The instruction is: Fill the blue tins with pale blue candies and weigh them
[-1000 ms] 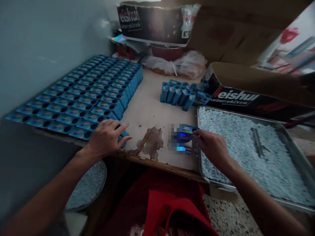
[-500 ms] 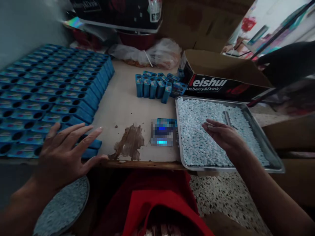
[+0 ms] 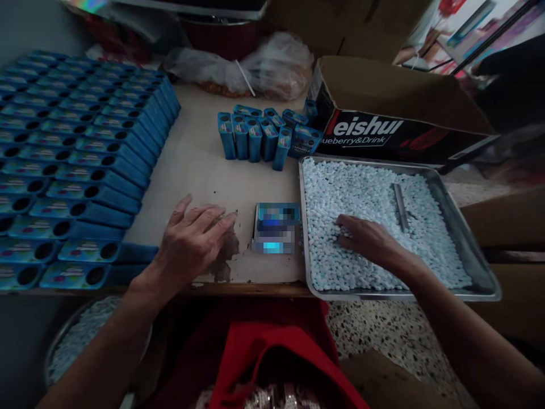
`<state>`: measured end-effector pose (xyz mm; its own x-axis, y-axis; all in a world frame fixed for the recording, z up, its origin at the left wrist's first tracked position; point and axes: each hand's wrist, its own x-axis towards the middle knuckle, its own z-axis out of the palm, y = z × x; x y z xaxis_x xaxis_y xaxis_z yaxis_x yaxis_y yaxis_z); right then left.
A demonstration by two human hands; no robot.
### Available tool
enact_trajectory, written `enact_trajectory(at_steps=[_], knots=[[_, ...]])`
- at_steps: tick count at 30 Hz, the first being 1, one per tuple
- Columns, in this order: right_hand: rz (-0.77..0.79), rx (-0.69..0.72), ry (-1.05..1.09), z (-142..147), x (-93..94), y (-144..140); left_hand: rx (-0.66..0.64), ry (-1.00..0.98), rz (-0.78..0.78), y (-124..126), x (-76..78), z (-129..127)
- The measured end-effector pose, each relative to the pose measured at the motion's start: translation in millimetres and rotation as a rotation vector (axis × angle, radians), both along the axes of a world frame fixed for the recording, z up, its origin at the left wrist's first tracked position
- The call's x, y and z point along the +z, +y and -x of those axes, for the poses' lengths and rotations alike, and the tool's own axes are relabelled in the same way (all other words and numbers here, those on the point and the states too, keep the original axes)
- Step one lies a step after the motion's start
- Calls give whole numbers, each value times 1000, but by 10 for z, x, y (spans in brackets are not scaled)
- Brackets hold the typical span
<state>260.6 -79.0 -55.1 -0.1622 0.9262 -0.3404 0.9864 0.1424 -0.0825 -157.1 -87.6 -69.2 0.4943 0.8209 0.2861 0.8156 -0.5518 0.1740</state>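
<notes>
My left hand (image 3: 189,241) hovers over the worn patch of the table (image 3: 255,270), fingers apart and holding nothing. A small device like a digital scale (image 3: 275,245), partly pixelated, lies to its right. On the device's far part lies a blue box (image 3: 293,211). In the metal tray (image 3: 303,227), my right hand (image 3: 370,241) has its fingers bunched down among small white-blue candies (image 3: 332,261); the fingertips are partly sunk in them. A flat metal strip (image 3: 400,207) rests on the candies beyond that hand.
Rows of blue boxes (image 3: 80,187) with dark round holes fill the left side. Several more boxes (image 3: 254,139) stand near an open black carton (image 3: 366,133). A plastic bag (image 3: 281,68) lies behind. Below the table edge at left is a round container (image 3: 51,346) of candies.
My left hand has moved right, from the box rows towards the device. My right hand has turned down, its fingers now in the candies. The view has shifted slightly.
</notes>
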Motion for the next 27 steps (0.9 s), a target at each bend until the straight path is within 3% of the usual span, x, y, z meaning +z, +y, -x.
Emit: enact_trajectory(at_steps=[6, 10, 13, 20, 23, 27], knots=[[49, -221, 528, -296, 91, 89, 49, -173, 128, 112, -18, -119], [36, -328, 667, -201, 104, 70, 118, -397, 371, 169, -34, -313], [43, -350, 683, -54, 123, 104, 152, -472, 471, 169, -50, -454], [279, -204, 995, 455, 461, 314, 166, -592, 522, 145, -4, -626], [259, -37, 941, 729, 641, 405, 150, -602, 492, 167, -13, -645], [101, 204, 719, 1023, 786, 491, 151, -591, 458, 183, -33, -664]])
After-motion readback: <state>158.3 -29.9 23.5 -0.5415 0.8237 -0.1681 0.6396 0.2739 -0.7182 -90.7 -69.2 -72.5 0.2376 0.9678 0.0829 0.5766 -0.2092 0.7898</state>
